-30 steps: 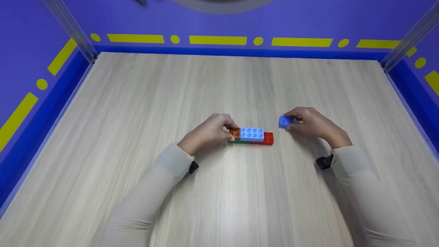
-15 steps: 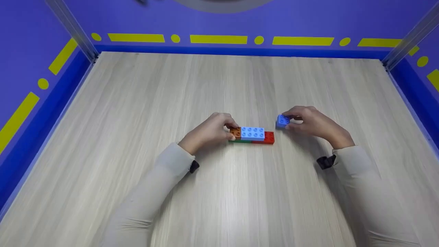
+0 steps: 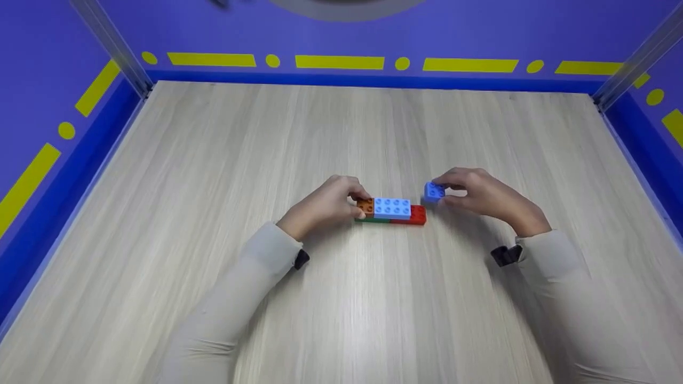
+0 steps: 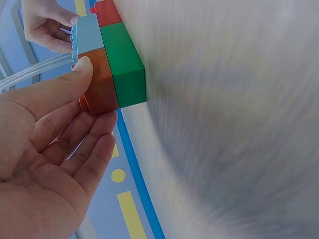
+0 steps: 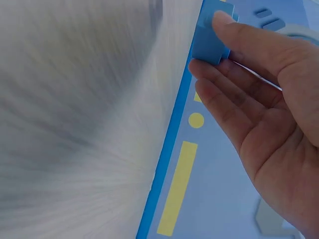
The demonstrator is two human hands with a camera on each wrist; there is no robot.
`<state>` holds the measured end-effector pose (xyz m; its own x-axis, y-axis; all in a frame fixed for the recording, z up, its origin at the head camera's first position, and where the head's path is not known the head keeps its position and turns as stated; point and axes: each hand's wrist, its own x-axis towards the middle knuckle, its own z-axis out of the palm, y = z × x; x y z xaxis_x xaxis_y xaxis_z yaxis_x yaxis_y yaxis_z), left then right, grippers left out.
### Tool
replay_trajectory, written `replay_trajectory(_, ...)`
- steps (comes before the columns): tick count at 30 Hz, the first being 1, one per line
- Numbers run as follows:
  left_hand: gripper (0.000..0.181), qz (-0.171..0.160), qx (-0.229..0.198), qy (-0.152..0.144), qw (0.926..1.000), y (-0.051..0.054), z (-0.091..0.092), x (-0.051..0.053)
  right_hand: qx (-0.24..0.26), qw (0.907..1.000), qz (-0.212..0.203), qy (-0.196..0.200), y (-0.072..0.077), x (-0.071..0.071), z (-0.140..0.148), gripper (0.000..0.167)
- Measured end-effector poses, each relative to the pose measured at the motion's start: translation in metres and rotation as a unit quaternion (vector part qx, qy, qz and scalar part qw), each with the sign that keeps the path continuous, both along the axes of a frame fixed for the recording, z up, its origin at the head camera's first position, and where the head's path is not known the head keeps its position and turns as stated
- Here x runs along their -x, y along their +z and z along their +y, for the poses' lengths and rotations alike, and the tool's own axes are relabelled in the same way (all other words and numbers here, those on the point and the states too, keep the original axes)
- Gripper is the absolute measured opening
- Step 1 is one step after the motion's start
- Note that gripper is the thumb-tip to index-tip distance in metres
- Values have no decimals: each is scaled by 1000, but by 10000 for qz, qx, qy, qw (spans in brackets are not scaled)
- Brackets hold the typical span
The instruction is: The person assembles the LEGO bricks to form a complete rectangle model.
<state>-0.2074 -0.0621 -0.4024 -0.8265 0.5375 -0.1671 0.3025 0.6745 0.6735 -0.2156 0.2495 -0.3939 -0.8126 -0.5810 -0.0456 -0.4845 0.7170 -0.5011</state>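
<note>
The left hand (image 3: 332,201) pinches an orange-brown brick (image 4: 102,82) at the left end of a joined brick row. That brick and a longer light blue brick (image 3: 392,208) form the upper layer. Below them are a green brick (image 4: 128,69) and a red brick (image 3: 419,214), whose studs show past the light blue one. Just beyond the row's right end, the right hand (image 3: 483,196) holds a small blue brick (image 3: 434,192) between thumb and fingers. In the right wrist view this blue brick (image 5: 213,37) is apart from the table surface.
A pale wood-grain tabletop (image 3: 347,298) lies under the bricks. Blue-purple panels (image 3: 341,40) with yellow marks stand along its back and sides, with metal posts (image 3: 114,45) at the far corners.
The right hand has carried the small blue brick left, closer to the red end of the row. The left hand and the joined bricks stay in place.
</note>
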Motion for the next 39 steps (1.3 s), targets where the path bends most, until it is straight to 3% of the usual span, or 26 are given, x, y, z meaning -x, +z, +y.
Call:
replay_trajectory(24, 34, 23, -32, -46, 10000, -1, -1, 2, -18, 9974, 360, 627, -3, -10, -13, 38)
replay_trajectory(39, 34, 25, -59, -63, 10000, -1, -1, 3, -36, 9974, 152, 704, 0, -15, -21, 40)
